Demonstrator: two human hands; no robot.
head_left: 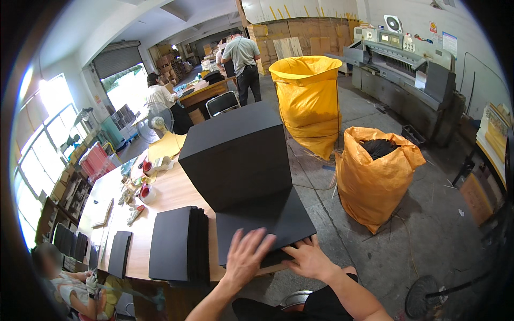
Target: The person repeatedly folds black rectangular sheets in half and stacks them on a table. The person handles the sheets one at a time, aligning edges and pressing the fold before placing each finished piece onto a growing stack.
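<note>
A low stack of flat black boards [267,214] lies at the table's near right corner, in front of a tall black block-like stack [241,160]. My left hand [247,257] is over the near edge of the low stack, its fingers spread, slightly blurred, with nothing held. At the near right corner of these boards, my right hand [313,261] has its fingers bent around the edge of the top board. Its fingertips are partly hidden. Left of my hands stands another pile of black boards [174,243], with a smaller pile [119,254] beyond it.
Tape rolls [147,193] and small tools lie on the wooden table [176,184]. An orange sack [372,182] with black scraps and a yellow sack [308,101] stand to the right. A co-worker [75,289] sits at the lower left; others work farther back.
</note>
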